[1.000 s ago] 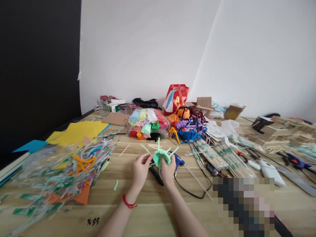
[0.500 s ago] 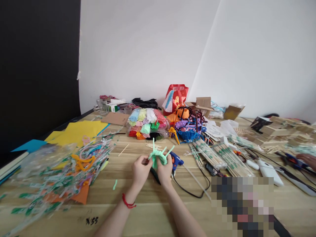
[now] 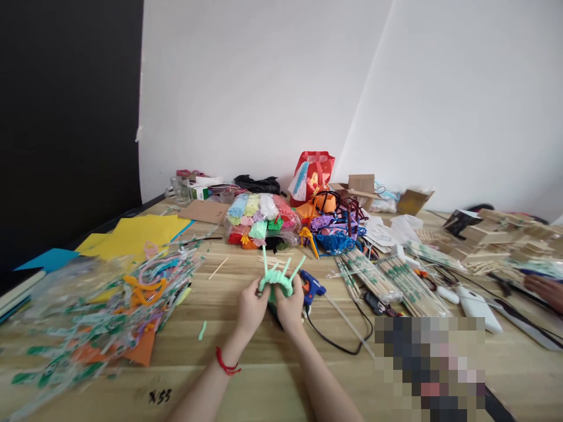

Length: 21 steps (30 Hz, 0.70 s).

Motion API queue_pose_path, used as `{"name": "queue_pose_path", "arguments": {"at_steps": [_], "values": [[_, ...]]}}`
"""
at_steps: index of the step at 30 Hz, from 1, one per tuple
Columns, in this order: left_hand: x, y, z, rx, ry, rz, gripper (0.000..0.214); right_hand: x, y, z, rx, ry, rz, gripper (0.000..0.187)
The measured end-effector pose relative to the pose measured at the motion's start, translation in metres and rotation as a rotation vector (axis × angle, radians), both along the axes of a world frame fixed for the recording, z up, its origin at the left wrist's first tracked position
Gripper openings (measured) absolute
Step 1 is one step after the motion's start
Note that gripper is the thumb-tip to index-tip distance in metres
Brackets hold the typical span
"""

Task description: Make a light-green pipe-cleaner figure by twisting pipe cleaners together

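A small mint-green woven pipe-cleaner basket (image 3: pixel 277 275) with loose stems sticking upward is held between both hands above the wooden table (image 3: pixel 272 375). My left hand (image 3: pixel 250 306) pinches its left side; a red string circles that wrist. My right hand (image 3: pixel 291 305) grips its right side, fingers closed. A blue glue gun (image 3: pixel 311 285) lies just right of my right hand, its black cord trailing toward me. A short green pipe-cleaner scrap (image 3: pixel 202 330) lies on the table to the left.
Clear plastic bags with coloured pipe cleaners (image 3: pixel 109 305) pile up at left, yellow paper sheets (image 3: pixel 136 233) behind. Bagged coloured pipe cleaners (image 3: pixel 259 220), a red bag (image 3: pixel 313 170), bundles of wooden sticks (image 3: pixel 387 275) and another person's hand (image 3: pixel 545 290) lie beyond and right.
Both hands have turned the green basket and drawn it slightly left and nearer; its stems now point more upright. Another person's hand has come in at the far right.
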<state>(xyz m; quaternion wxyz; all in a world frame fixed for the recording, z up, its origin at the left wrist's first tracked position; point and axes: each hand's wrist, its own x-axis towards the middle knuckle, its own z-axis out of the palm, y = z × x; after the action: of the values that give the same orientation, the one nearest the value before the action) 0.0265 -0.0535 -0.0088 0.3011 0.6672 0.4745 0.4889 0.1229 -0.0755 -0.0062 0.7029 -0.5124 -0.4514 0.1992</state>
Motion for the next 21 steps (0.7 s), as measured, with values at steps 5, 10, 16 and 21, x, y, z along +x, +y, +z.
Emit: {"name": "queue_pose_path", "arguments": {"at_steps": [5, 10, 16, 21], "values": [[-0.001, -0.003, 0.003, 0.056, 0.079, 0.08, 0.023, -0.004, -0.002, 0.002, -0.02, -0.035, 0.007, 0.029], [-0.003, -0.001, 0.005, 0.073, 0.066, 0.204, 0.024, 0.0, 0.001, -0.003, -0.023, -0.103, -0.105, 0.038], [-0.005, 0.005, 0.001, 0.019, -0.034, 0.171, 0.032, 0.008, 0.005, -0.01, -0.095, -0.244, -0.192, 0.016], [-0.007, 0.011, -0.003, -0.055, -0.062, 0.136, 0.034, 0.007, 0.006, -0.015, -0.143, -0.276, -0.113, 0.025]]}}
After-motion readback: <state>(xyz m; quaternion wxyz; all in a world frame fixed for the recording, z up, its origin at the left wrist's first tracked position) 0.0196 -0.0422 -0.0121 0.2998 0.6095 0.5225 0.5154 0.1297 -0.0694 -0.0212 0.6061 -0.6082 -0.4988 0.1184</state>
